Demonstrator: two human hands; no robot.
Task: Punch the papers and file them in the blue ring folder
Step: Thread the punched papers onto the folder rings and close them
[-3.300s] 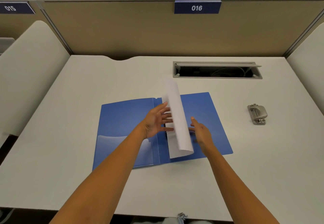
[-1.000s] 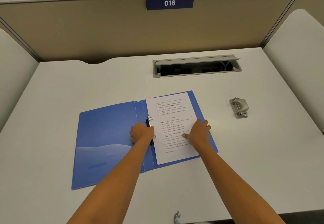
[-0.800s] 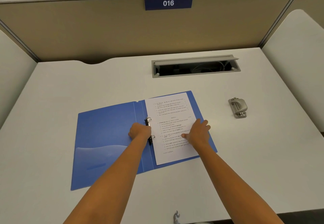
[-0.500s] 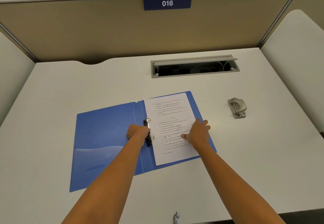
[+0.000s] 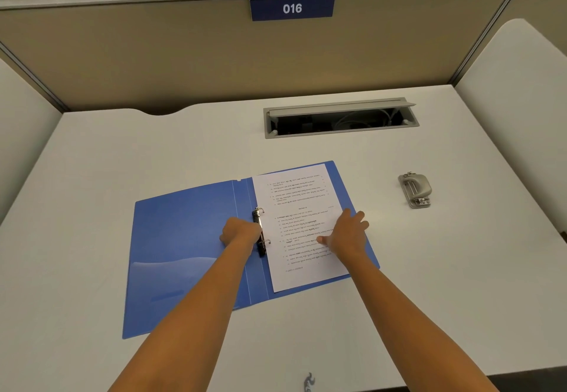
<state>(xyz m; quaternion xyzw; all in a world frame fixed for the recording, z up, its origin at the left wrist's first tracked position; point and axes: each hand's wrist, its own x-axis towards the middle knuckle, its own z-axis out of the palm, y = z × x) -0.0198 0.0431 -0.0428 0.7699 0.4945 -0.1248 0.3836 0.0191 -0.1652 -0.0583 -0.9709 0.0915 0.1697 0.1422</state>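
Two hands at work: my left hand (image 5: 241, 232) fisted at the rings (image 5: 261, 232), my right hand (image 5: 346, 233) spread flat, pinning the light, slippery paper (image 5: 294, 207) on the folder (image 5: 184, 232).

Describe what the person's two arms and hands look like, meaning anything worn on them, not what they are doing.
Both forearms are bare right down to the bottom edge of the picture; no sleeves show. The left hand and the right hand wear no gloves. No watch, bracelet or ring is visible on either wrist or on the fingers that show, though the left hand's fingers are curled out of sight.
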